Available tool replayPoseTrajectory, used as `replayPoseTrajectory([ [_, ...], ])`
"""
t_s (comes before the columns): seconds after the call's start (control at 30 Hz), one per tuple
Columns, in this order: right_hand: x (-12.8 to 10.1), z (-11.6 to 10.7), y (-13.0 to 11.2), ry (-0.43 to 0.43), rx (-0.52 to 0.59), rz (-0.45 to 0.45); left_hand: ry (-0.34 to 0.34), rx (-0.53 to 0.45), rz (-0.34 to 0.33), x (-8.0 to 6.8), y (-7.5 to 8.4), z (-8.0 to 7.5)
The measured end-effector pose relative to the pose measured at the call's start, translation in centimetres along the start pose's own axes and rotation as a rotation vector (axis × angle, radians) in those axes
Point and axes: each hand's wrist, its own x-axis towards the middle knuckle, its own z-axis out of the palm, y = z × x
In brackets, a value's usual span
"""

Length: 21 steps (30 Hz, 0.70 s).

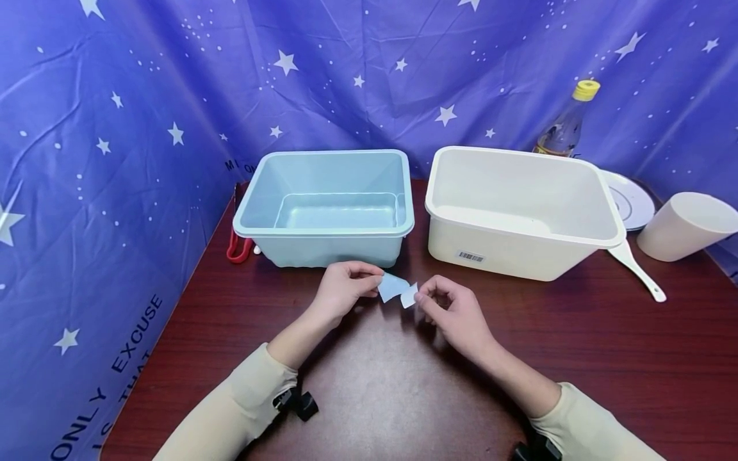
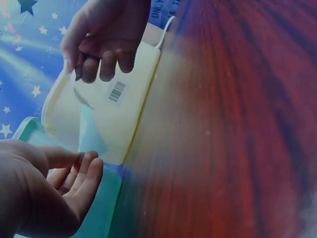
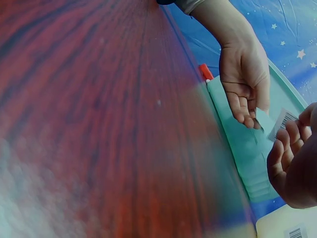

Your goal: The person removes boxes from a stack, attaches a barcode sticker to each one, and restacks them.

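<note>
My left hand (image 1: 337,296) pinches a pale blue piece of paper (image 1: 391,287) between thumb and fingertips. Opposite it, my right hand (image 1: 460,315) pinches a small white sticker (image 1: 409,296), which shows a printed barcode in the right wrist view. The sticker's edge meets the paper's corner; whether they are stuck together I cannot tell. Both hands are in front of a light blue plastic bin (image 1: 323,250) and a white plastic bin (image 1: 507,253). A barcode label (image 1: 471,257) sits on the white bin's front wall.
A red-handled tool (image 1: 239,248) lies partly hidden left of the blue bin. Right of the white bin are a white plate (image 1: 633,200), a white utensil handle (image 1: 639,271) and a tilted white cup (image 1: 683,227). A yellow-capped bottle (image 1: 562,125) stands behind.
</note>
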Motion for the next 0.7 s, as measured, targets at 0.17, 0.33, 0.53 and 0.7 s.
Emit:
replayPoseTrajectory([
  [0.17, 0.0, 0.0, -0.1, 0.061, 0.012, -0.014, -0.005, 0.01, 0.0, 0.2, -0.2, -0.1],
  [0.33, 0.0, -0.1, -0.1, 0.073, 0.023, -0.019, -0.103, 0.092, -0.019, -0.1, -0.2, -0.1],
  [0.53, 0.1, -0.2, -0.1, 0.06, 0.025, -0.013, -0.177, 0.35, 0.059, -0.6, 0.2, 0.1],
  [0.7, 0.1, -0.2, -0.1, 0.071, 0.029, -0.006, -0.048, 0.518, 0.183, -0.9, 0.6, 0.3],
])
